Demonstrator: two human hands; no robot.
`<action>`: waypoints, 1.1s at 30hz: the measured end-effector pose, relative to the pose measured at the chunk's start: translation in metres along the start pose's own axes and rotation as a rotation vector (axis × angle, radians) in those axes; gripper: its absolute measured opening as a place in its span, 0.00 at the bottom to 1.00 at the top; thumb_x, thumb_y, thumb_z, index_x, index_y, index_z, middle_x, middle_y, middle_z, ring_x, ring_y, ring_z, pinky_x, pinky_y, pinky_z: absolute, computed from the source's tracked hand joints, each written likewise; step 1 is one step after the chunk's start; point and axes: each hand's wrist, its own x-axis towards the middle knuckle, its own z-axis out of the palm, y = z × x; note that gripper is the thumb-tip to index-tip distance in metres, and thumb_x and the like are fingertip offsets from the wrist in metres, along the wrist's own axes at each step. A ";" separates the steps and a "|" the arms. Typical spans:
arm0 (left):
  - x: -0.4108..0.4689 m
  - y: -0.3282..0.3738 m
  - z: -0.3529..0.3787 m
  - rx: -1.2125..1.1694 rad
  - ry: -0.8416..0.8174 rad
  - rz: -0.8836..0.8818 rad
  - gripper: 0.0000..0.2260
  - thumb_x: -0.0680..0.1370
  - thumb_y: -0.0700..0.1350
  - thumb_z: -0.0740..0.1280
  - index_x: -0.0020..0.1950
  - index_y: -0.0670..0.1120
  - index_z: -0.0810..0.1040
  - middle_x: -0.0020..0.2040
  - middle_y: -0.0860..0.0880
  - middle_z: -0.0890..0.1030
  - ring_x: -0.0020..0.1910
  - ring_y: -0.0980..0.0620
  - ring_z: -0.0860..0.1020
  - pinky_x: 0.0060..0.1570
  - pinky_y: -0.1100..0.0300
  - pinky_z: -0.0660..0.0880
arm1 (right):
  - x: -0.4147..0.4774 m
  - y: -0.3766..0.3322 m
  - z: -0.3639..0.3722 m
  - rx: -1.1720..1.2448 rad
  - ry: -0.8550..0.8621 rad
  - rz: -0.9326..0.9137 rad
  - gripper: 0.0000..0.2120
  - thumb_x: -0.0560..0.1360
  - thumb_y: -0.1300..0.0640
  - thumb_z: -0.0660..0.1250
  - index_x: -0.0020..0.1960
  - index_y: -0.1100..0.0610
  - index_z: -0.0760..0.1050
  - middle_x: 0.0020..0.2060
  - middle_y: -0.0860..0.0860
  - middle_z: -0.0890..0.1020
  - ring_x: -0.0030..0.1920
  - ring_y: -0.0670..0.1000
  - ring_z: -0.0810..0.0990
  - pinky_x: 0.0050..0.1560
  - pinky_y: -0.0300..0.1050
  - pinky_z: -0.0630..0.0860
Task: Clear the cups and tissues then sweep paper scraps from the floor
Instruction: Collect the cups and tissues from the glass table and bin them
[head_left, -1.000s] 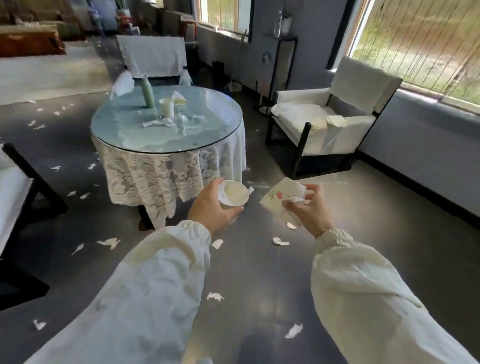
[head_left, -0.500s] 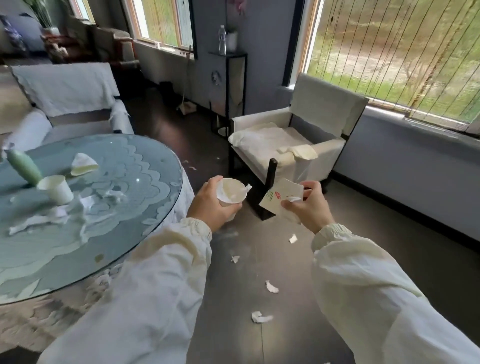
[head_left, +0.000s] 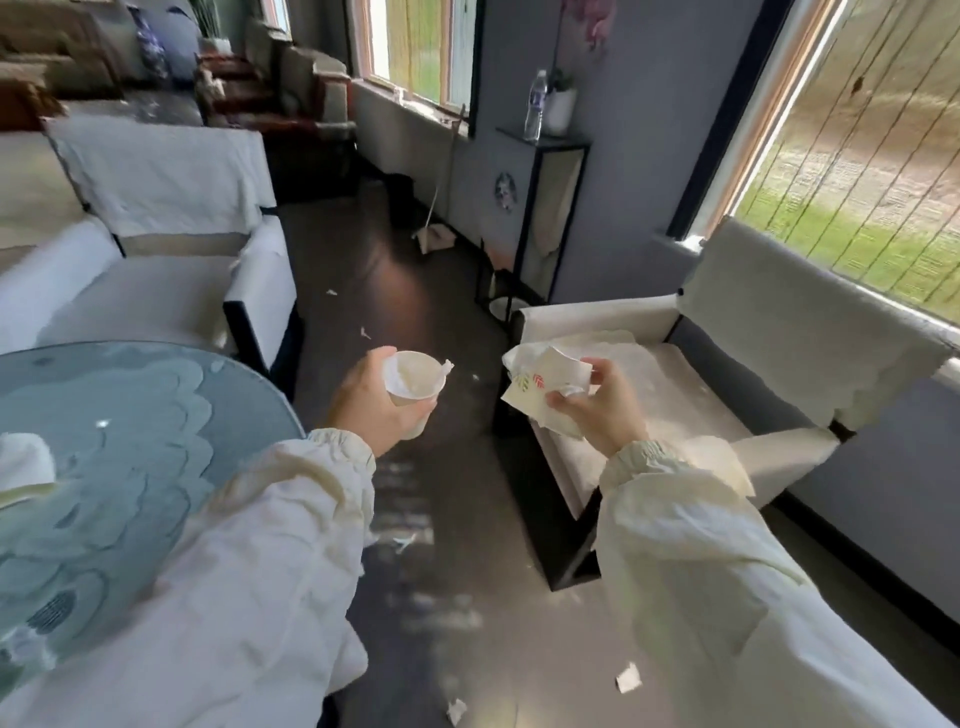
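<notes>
Beside the bench (head_left: 130, 441), our left hand (head_left: 374, 405) grips a paper cup (head_left: 415, 376) mouth-up in curled fingers while our right hand (head_left: 608, 410) pinches crumpled tissues (head_left: 545, 387). We should keep the cup level and both grips firm, so nothing drops.

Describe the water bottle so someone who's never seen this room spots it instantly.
Left of the big right-hand window, a tall black stand is set against the grey wall. Two things sit on top; the bottle is the left one: slim and clear, unlike the squat white plant pot beside it.
</notes>
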 end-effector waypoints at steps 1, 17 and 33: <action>0.032 0.003 0.011 0.006 -0.003 -0.003 0.34 0.67 0.53 0.77 0.69 0.48 0.67 0.63 0.47 0.74 0.61 0.47 0.73 0.62 0.53 0.70 | 0.035 0.000 0.000 0.002 0.002 0.002 0.24 0.72 0.61 0.72 0.64 0.60 0.67 0.52 0.50 0.74 0.52 0.50 0.76 0.46 0.41 0.74; 0.497 -0.022 0.164 -0.003 0.112 -0.114 0.33 0.66 0.56 0.76 0.67 0.53 0.66 0.60 0.54 0.73 0.58 0.53 0.72 0.57 0.58 0.70 | 0.579 -0.020 0.116 0.016 -0.223 -0.123 0.27 0.71 0.59 0.73 0.66 0.58 0.66 0.53 0.48 0.73 0.53 0.49 0.74 0.50 0.41 0.72; 1.020 -0.179 0.143 -0.071 0.156 -0.201 0.35 0.62 0.59 0.71 0.66 0.55 0.65 0.57 0.55 0.73 0.56 0.53 0.73 0.52 0.61 0.69 | 1.059 -0.142 0.403 0.163 -0.315 -0.100 0.28 0.68 0.55 0.76 0.64 0.57 0.69 0.53 0.49 0.77 0.51 0.48 0.77 0.47 0.41 0.76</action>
